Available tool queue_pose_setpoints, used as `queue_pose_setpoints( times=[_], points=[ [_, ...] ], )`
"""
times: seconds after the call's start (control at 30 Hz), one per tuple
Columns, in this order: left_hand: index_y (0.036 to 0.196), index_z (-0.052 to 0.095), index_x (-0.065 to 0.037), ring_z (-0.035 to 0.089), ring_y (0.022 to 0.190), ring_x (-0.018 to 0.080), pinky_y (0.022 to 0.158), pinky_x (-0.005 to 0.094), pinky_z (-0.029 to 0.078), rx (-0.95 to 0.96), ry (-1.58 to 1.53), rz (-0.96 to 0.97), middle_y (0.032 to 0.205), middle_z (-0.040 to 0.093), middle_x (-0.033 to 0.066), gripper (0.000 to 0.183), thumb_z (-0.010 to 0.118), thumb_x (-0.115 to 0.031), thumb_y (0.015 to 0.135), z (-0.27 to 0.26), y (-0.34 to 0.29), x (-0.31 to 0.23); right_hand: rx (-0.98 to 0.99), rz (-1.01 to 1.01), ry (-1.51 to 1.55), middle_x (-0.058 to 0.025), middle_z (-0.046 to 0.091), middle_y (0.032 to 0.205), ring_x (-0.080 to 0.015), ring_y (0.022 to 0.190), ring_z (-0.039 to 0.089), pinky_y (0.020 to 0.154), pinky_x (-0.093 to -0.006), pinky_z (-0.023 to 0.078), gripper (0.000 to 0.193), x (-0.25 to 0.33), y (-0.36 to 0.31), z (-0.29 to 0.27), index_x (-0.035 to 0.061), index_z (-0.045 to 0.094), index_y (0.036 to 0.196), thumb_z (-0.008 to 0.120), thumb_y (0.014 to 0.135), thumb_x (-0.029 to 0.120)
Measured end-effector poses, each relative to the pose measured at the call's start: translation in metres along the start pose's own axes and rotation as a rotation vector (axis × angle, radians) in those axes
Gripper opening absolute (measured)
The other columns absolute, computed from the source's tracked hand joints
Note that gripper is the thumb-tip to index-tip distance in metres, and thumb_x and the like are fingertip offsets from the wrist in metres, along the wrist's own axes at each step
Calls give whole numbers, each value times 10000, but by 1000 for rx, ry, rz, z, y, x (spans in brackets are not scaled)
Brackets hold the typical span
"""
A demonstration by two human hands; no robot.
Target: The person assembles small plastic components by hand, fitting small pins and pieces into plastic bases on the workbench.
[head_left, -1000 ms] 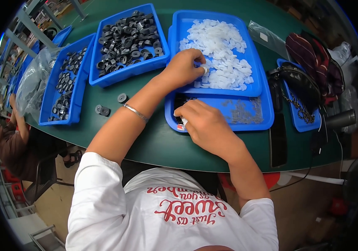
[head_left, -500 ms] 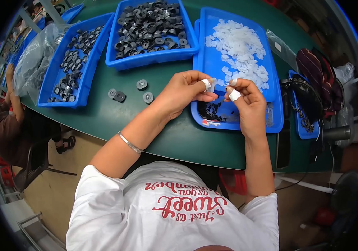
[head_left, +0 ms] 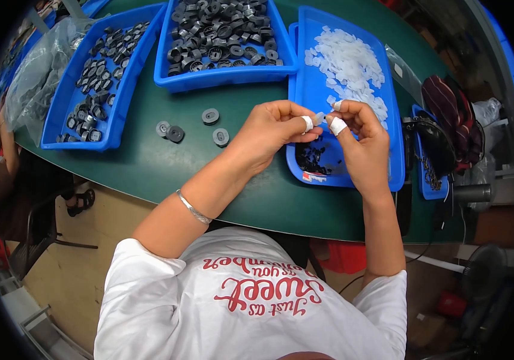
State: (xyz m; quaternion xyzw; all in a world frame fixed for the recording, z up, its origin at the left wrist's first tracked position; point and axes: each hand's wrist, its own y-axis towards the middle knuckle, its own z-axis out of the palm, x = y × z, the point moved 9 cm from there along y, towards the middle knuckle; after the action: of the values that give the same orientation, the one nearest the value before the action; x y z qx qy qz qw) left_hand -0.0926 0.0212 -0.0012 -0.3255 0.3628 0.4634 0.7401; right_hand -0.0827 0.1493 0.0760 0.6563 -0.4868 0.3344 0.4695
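My left hand (head_left: 276,133) pinches a small translucent white plastic piece (head_left: 319,118) between thumb and index finger. Close beside it, my right hand (head_left: 362,141) has its thumb and index finger drawn together; something dark and tiny shows at the tips, too small to name. White tape wraps fingers of both hands. Beneath them lies a blue tray (head_left: 394,174) with small black parts (head_left: 311,157). Another blue tray (head_left: 312,84), overlapping it, carries a heap of white translucent pieces (head_left: 353,66). Left of my hands, several grey round parts (head_left: 210,116) lie on the green table (head_left: 149,162).
A deep blue bin (head_left: 227,76) of dark round parts stands at the back, with a longer blue bin (head_left: 114,129) of similar parts to its left. Plastic bags (head_left: 44,84) lie far left, near a seated person. A black bag (head_left: 436,141) and striped cloth (head_left: 449,114) are at right.
The view has shifted slightly, so the bins sit a little differently in it. My two hands have come closer together, and the white piece now shows more at my left fingertips.
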Motion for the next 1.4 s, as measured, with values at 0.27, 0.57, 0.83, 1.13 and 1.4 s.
queue_pose_setpoints(
  times=[0.27, 0.57, 0.83, 1.13, 1.4],
  points=[
    [1144, 539, 79, 654, 906, 187, 835, 262, 549, -50, -111, -8, 1031, 623, 141, 265, 517, -20, 900, -10, 3, 0, 46, -264, -398, -133, 670, 844, -211, 750, 669, 668, -298, 523, 186, 30, 2, 19, -8, 584, 994, 613, 814, -43],
    [1099, 571, 44, 642, 815, 136, 726, 223, 529, 28, 32, -7, 959, 645, 102, 236, 563, -37, 877, -3, 3, 0, 57, -125, -229, -114, 667, 862, -170, 774, 655, 689, -279, 514, 182, 17, 1, 13, -10, 582, 991, 618, 815, -43],
    [998, 611, 32, 638, 803, 125, 694, 220, 520, -107, 80, 55, 925, 647, 83, 163, 594, -72, 874, -16, 2, -2, -17, 85, 79, -71, 640, 894, -103, 840, 606, 743, -233, 481, 168, 0, -10, 10, -14, 582, 1000, 625, 837, -21],
    [1037, 603, 56, 651, 807, 135, 749, 230, 555, -71, -125, -39, 940, 655, 112, 197, 593, -62, 881, -10, 1, 4, -137, -8, 0, -85, 637, 900, -117, 830, 619, 718, -240, 493, 165, -8, -16, 12, -19, 561, 1009, 615, 853, -10],
    [1016, 616, 59, 653, 817, 143, 765, 238, 545, -79, -52, 6, 959, 659, 122, 168, 586, -29, 876, -8, -1, 3, -171, 13, 18, -80, 635, 889, -109, 827, 616, 723, -227, 497, 137, -14, -13, 12, -25, 554, 992, 605, 866, -4]
  ],
)
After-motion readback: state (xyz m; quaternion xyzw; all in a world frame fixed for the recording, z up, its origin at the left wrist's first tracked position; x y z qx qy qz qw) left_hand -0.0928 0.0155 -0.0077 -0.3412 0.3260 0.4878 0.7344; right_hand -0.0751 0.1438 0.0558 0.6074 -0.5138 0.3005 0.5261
